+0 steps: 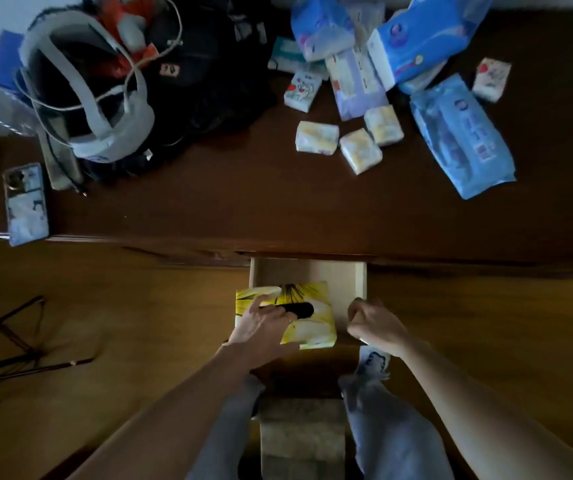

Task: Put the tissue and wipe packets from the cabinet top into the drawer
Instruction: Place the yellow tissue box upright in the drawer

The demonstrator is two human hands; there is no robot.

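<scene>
A yellow and white soft tissue pack with a dark oval slot (307, 315) lies in the left part of the open pale wooden drawer (342, 275), which juts out from the front edge of the dark brown wooden cabinet top (243, 188). The left hand (260, 329) rests on the pack from its seven o'clock side, fingers spread over the top face and reaching toward the slot. The right hand (373, 323) sits at three o'clock of the pack, at the drawer's right wall, its fingers curled inward; whether they grip the wall cannot be told.

On the cabinet top, at one o'clock of the drawer, the other packets lie in a loose heap: a large blue wipe pack (461, 136), a big blue and white tissue bundle (416, 39), three small yellow and white pocket packs (361, 150) close together, and a small white packet with red print (491, 79) off at the heap's three o'clock. At eleven o'clock of the drawer lies a black bag (208, 81) with a grey strap, and at ten o'clock a phone in a printed case (27, 202) near the cabinet edge.
</scene>
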